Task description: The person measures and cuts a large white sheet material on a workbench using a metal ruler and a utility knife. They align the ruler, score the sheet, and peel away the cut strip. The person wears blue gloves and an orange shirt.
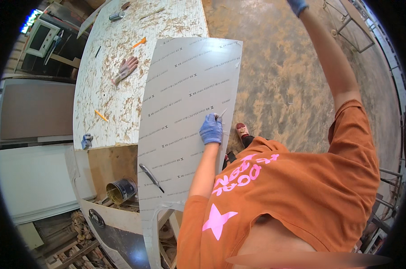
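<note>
A long grey panel (180,89), covered in printed film, lies in front of me, its far end resting over the white table. My left hand (211,129), in a blue glove, is closed near the panel's right edge. A thin whitish strip of film (223,114) sticks out from its fingers. My right hand (297,6), also gloved in blue, reaches far out at the top edge of the view; its fingers are cut off there. On the panel's near left part lies a box cutter (152,178) with a grey handle.
Shavings cover the white table (90,89), along with a work glove (125,70), an orange tool (139,42), an orange stick (101,115) and a blue crumpled glove (86,141). A metal can (121,191) sits below. Sawdust lies on the floor (274,80); a metal frame (353,27) stands far right.
</note>
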